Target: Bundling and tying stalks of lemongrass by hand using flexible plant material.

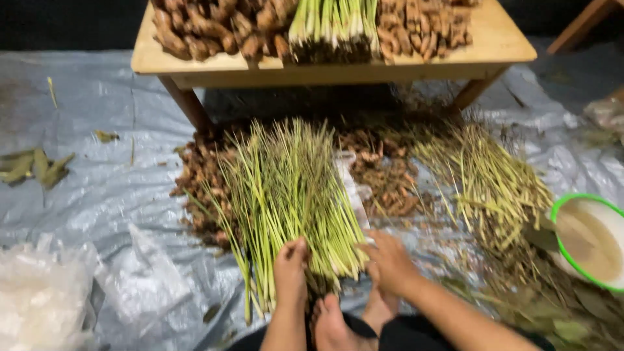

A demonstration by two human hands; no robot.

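A big pile of green lemongrass stalks (286, 188) lies fanned out on the grey plastic sheet (104, 188) in front of me. My left hand (290, 265) rests on the near, root end of the pile, fingers curled over the stalks. On the right side of the same end sits my right hand (389, 260), its fingers touching the stalks. My bare feet (338, 322) lie just below the hands. Whether either hand grips a stalk cannot be told.
A low wooden table (494, 45) behind holds ginger-like roots (208, 29) and trimmed lemongrass (335, 26). More roots (390, 182) lie on the sheet. Dry trimmings (487, 182) pile up at right, beside a green-rimmed bowl (591, 240). Clear plastic bags (45, 299) sit at lower left.
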